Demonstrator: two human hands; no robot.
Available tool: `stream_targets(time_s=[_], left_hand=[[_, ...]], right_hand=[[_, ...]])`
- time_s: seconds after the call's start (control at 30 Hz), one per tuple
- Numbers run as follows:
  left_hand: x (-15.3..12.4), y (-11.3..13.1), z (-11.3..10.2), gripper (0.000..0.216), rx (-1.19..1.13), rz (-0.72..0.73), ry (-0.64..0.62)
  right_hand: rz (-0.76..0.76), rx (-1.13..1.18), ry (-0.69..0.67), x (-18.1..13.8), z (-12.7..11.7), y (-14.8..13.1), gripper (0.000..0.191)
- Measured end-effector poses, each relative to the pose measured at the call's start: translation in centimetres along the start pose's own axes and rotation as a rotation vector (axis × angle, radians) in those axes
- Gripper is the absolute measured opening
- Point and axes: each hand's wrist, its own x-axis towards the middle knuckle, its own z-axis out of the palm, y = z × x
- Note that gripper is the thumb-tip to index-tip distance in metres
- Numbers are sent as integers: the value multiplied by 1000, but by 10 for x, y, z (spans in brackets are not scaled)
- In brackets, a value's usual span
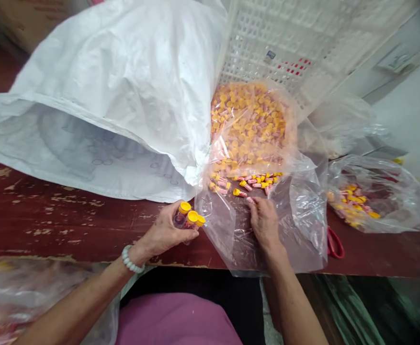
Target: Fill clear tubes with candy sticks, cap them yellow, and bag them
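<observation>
My left hand (168, 226), with a pale bead bracelet, is wrapped round three clear vials with yellow caps (192, 216), held roughly upright above the table's front part. Over the mouth of a clear plastic bag, my right hand (265, 218) has thumb and fingers pinched on a small pink-printed vial (250, 201); its cap end is hard to make out. Just beyond the fingertips lies a loose yellow-capped vial (239, 193). Behind it, the clear bag (298, 215) holds a large heap of similar yellow-capped vials (249, 127).
To the left, a big white woven sack (130, 62) lies with its mouth open, clear tubes showing inside. A white plastic crate (260, 38) stands behind the heap. On the right are a smaller bag of vials (355, 201) and red-handled scissors (334, 243) on the worn red table (69, 225).
</observation>
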Motion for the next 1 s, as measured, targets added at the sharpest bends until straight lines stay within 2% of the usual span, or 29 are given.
stream_targets(time_s=[0.07,0.1,0.2,0.3,0.43,0.57,0.7,0.77,0.87,0.93,1.0], left_hand=[[-3,1,5,31,25,10,-19],[-5,3,7,30,63,29,-30],[-14,8,12,25,255,132,-46],[-23,12,17,28,384,220,-71],[-31,10,23,32,352,235,-131],[-32,7,27,38,257,211,-122],[-29,6,29,28,255,225,-147],[-29,5,28,23,253,220,-151],[-29,5,27,29,181,165,-130],[-29,5,27,33,116,131,-116],[-29,3,28,34,57,102,-139]], right_hand=[[33,151,56,0,-21,-29,20],[19,254,28,0,-32,-47,19],[-169,466,-64,-3,-57,-97,17],[-277,547,-167,-10,-61,-124,20],[-283,557,-211,-18,-55,-128,20],[-214,589,-199,-25,-60,-131,20],[-409,501,-337,-29,-66,-141,19],[-483,422,-366,-29,-68,-143,26],[-435,409,-263,-32,-68,-141,35],[-370,398,-188,-37,-66,-139,34],[-364,359,-212,-42,-61,-138,36]])
